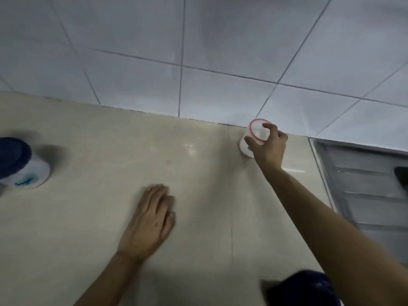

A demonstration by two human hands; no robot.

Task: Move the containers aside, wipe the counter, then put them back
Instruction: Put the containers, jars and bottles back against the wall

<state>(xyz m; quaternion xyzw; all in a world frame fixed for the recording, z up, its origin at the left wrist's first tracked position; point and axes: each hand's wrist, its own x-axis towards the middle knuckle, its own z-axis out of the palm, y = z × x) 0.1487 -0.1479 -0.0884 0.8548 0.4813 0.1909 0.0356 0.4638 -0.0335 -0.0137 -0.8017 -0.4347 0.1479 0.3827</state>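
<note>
A small white container with a clear, red-rimmed lid (254,135) stands on the beige counter (110,138) against the tiled wall. My right hand (268,146) reaches over it, fingers curled around its lid and side. A white container with a dark blue lid (22,164) stands at the counter's left edge of view. Another dark blue lid (306,288) shows at the bottom, partly hidden under my right forearm. My left hand (152,219) lies flat on the counter in the middle, fingers together, holding nothing.
A white tiled wall (198,51) runs along the back of the counter. A steel sink drainboard (364,184) adjoins the counter on the right, with a dark object (401,175) at the frame edge.
</note>
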